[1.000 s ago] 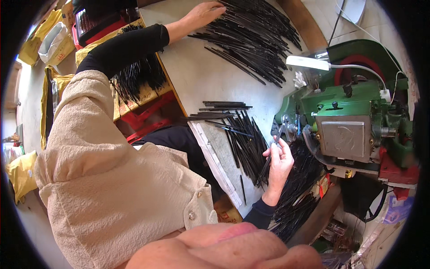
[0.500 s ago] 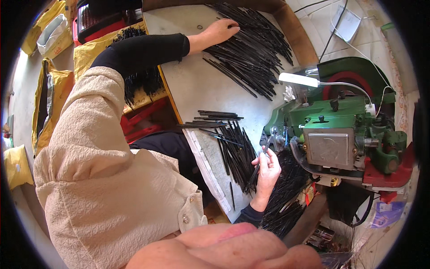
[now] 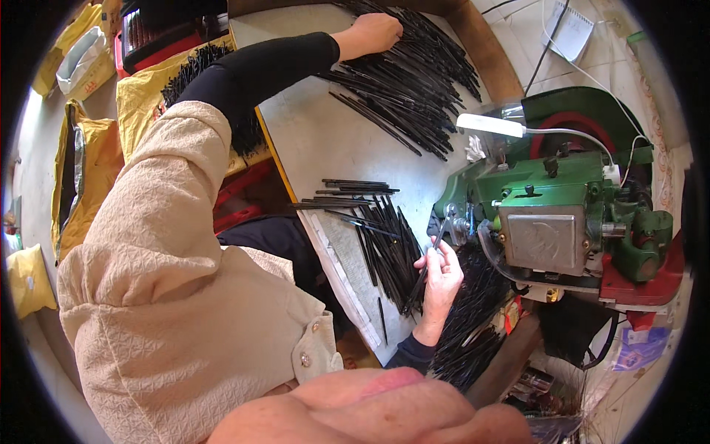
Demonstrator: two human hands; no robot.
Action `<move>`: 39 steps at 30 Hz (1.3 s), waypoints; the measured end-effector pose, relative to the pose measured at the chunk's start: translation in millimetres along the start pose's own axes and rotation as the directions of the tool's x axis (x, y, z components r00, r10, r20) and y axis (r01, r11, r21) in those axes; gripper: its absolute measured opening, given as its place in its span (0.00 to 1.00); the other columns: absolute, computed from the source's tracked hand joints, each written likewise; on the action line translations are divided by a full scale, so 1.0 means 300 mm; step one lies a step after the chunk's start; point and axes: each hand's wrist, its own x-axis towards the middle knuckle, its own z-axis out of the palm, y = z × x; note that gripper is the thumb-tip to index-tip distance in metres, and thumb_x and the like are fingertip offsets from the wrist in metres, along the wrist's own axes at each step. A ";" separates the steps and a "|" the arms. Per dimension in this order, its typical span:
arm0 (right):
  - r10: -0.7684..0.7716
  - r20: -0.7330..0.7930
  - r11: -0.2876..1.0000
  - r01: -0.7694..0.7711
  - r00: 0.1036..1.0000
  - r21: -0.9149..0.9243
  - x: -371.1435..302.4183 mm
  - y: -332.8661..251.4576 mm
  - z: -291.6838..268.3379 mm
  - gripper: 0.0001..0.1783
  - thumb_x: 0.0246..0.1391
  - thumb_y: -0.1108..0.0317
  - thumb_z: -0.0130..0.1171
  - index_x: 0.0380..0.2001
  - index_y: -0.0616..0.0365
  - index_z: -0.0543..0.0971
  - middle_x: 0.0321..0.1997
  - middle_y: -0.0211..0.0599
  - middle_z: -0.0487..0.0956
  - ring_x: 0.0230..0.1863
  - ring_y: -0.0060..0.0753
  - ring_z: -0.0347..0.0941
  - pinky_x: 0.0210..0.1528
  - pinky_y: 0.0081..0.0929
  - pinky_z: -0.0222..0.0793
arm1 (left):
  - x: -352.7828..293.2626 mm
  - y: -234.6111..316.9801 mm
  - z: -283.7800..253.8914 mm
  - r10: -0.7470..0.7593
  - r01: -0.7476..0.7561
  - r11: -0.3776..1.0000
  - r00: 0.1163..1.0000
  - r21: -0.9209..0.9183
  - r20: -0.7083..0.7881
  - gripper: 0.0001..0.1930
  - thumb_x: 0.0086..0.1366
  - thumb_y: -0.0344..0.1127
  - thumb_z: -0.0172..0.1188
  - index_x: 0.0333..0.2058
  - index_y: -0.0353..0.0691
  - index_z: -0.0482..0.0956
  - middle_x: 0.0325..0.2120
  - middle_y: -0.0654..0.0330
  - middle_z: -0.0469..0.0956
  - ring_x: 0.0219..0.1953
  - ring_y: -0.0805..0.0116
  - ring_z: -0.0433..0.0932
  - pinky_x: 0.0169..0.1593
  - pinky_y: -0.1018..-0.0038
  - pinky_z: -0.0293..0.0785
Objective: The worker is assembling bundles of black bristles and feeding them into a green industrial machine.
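My left hand (image 3: pixel 375 35) reaches over the far pile of thin black strips (image 3: pixel 407 81), its fingers curled down at the pile's upper left part; what they grip, if anything, is hidden. Close to the round metal discs (image 3: pixel 460 228) of a green industrial sewing machine (image 3: pixel 543 189), my right hand (image 3: pixel 441 277) pinches a thin black strip (image 3: pixel 439 238) between thumb and fingers. The strip's upper end points up at the discs; I cannot tell whether it touches them. Left of my right hand lies a nearer heap of black strips (image 3: pixel 381 237) on the pale tabletop (image 3: pixel 296 140).
A white lamp (image 3: pixel 490 124) on a bent stalk shines over the machine. Below it hangs a mass of black strips (image 3: pixel 473 318). A wooden board (image 3: pixel 488 55) edges the table's far right. Yellow sacks (image 3: pixel 92 177) stand at the left, and a notepad (image 3: pixel 573 37) lies far right.
My left hand has moved slightly up and right, farther over the far pile. My right hand stays nearly in place with the strip. The whole view has shifted a little.
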 end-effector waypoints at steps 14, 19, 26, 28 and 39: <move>0.004 -0.026 0.996 -0.007 1.000 -0.087 -0.007 0.020 -0.008 0.15 0.57 0.74 0.51 0.47 0.64 0.74 0.21 0.23 0.74 0.22 0.10 0.64 0.27 0.10 0.56 | -0.293 0.016 -0.525 -0.070 0.188 0.831 0.969 -0.523 0.237 0.12 0.56 0.37 0.58 0.33 0.33 0.79 0.22 0.51 0.78 0.25 0.63 0.78 0.32 0.70 0.73; -0.018 -0.141 0.993 0.001 0.990 -0.121 -0.009 0.022 -0.060 0.15 0.57 0.73 0.50 0.48 0.63 0.74 0.20 0.24 0.73 0.22 0.11 0.64 0.25 0.10 0.53 | -0.407 -0.075 -0.582 -0.064 0.174 0.736 0.980 -0.654 0.189 0.13 0.61 0.40 0.57 0.31 0.34 0.81 0.18 0.63 0.77 0.19 0.78 0.74 0.23 0.80 0.71; -0.053 -0.023 0.997 0.052 0.998 -0.060 -0.013 0.014 0.020 0.15 0.58 0.70 0.49 0.47 0.63 0.74 0.22 0.23 0.72 0.21 0.09 0.60 0.23 0.10 0.48 | -0.780 -0.361 -0.788 -0.283 0.628 0.680 0.701 -0.379 0.654 0.17 0.61 0.46 0.57 0.26 0.36 0.81 0.19 0.64 0.78 0.19 0.78 0.75 0.22 0.81 0.71; -0.051 -0.033 0.994 0.047 0.998 -0.103 -0.008 0.027 0.018 0.15 0.58 0.70 0.49 0.47 0.63 0.74 0.22 0.22 0.71 0.22 0.09 0.60 0.23 0.10 0.48 | -0.882 -0.481 -0.741 -0.358 0.703 0.639 0.630 -0.311 0.689 0.18 0.61 0.47 0.57 0.28 0.36 0.81 0.21 0.63 0.79 0.20 0.78 0.75 0.23 0.81 0.72; -0.055 -0.049 0.993 0.050 0.997 -0.102 -0.012 0.023 0.000 0.18 0.58 0.69 0.50 0.50 0.66 0.72 0.21 0.22 0.70 0.23 0.10 0.61 0.25 0.11 0.49 | -1.319 -0.672 -0.594 -0.703 0.892 0.450 0.329 0.037 0.631 0.23 0.60 0.56 0.55 0.34 0.38 0.80 0.23 0.61 0.79 0.20 0.70 0.77 0.23 0.75 0.74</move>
